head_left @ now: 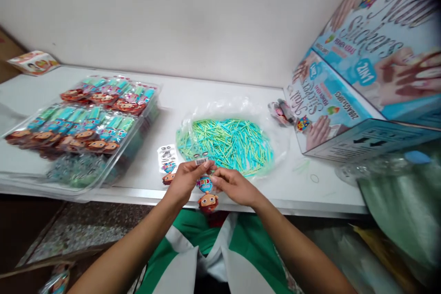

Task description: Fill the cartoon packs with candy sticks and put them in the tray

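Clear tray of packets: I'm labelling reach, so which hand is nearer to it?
Left: the left hand is to the right of the tray; the right hand is farther right.

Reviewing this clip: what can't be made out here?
All from the head view:
- Character-printed wrapper: lettering partly covered by the left hand and right hand; barcode digits too small.
- Upper Nail Stickers carton: cut off by the top and right edges.
- Cardboard box: cut off by the left edge.
- Lower packets in the clear tray: blurred, partly hidden beneath others.
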Motion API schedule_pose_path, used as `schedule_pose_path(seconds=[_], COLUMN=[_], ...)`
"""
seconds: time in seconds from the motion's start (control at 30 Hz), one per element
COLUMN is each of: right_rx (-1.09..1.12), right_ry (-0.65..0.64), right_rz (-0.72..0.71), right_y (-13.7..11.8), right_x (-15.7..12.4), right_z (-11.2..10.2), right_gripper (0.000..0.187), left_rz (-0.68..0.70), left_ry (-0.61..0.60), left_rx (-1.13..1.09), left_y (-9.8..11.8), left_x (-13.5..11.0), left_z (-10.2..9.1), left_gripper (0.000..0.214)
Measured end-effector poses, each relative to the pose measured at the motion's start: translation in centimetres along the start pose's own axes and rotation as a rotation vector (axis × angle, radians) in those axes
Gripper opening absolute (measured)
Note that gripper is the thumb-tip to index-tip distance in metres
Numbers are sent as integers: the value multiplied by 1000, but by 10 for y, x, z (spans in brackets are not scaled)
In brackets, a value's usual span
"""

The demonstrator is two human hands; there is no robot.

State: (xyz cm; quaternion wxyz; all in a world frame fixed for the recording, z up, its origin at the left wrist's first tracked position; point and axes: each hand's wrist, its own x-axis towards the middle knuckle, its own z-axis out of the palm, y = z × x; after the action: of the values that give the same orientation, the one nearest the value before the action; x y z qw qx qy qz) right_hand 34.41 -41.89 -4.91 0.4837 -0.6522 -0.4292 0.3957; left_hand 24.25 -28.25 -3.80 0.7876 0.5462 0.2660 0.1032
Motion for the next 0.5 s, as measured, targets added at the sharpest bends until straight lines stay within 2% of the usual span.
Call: schedule_pose_path(seconds=[0.1, 0.2, 0.27, 0.33, 0.5], right_rx=[-177, -662, -767, -816, -874], right_ry=[28, 233, 265, 270, 284], right_rz=[107, 374, 467, 520, 580], right_y=[13, 36, 53, 68, 86], right_x=[-5, -3, 3, 12, 36], right_z=[-36, -74, -89, -93, -83], right_gripper=[31, 31, 29, 31, 38], left_rz=[-31, -26, -40, -104, -259], left_ry=[16, 27, 34, 35, 7], left_rx=[7, 11, -17, -67, -146], left_y=[-10, -15, -16, -15, -16], left_x=[9, 11, 11, 12, 14], left_z=[6, 12, 17, 21, 27], left_gripper=[26, 23, 23, 25, 33])
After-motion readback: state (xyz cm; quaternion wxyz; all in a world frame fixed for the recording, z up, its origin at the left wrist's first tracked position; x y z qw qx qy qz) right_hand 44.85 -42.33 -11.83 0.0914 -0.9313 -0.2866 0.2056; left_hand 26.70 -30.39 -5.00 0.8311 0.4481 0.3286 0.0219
